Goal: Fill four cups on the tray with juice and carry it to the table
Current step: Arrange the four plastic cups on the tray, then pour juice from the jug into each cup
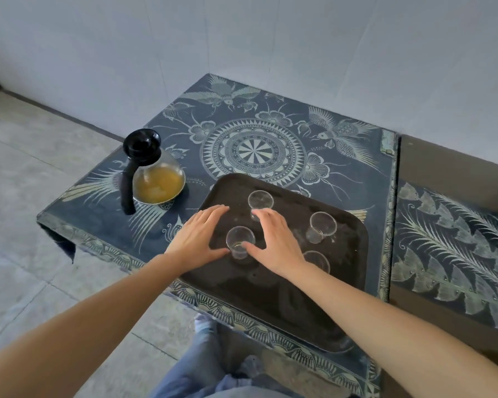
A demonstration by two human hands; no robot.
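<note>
A dark tray lies on a low table covered with a patterned blue cloth. Several clear plastic cups stand on it. The near-left cup sits between my two hands. My left hand lies flat over the tray's left edge, thumb at the cup's base. My right hand is spread with its thumb against the same cup; its fingers cover the foot of the far cup. Another cup stands at the right, and one is half hidden behind my right wrist. A glass jug with orange juice stands at the left.
The jug has a black lid and a black handle pointing toward the table's left front corner. A second cloth-covered surface adjoins on the right. Walls close the back; tiled floor lies to the left.
</note>
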